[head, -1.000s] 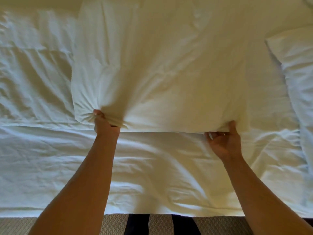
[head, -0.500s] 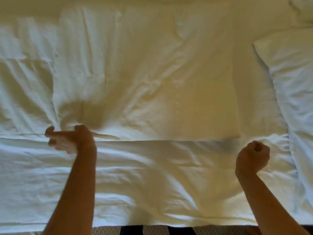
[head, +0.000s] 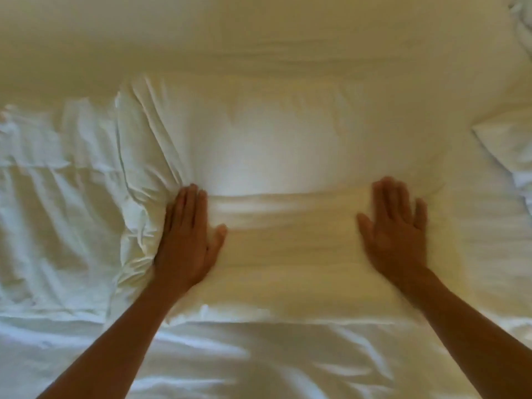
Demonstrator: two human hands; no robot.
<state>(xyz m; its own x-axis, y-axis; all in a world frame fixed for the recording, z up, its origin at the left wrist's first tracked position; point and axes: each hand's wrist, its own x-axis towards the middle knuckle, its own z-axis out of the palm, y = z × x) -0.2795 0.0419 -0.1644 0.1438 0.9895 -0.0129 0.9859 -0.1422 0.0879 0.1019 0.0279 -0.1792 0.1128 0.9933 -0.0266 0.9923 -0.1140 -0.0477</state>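
While my palms lie flat on the pillow, I seem to be smoothing its case | grip: left hand at its 8 o'clock, right hand at 4, fingers straight, pinching nothing | pillow: centred on bed sheet | next: probably sweep outward toward the bunched 9 o'clock edge, evenly

The pillow at the centre is plain white, shading to creamy yellow toward 6 o'clock. The sheet at 9 o'clock is plain white with bluish creases. The second pillow at 3 o'clock is plain white.
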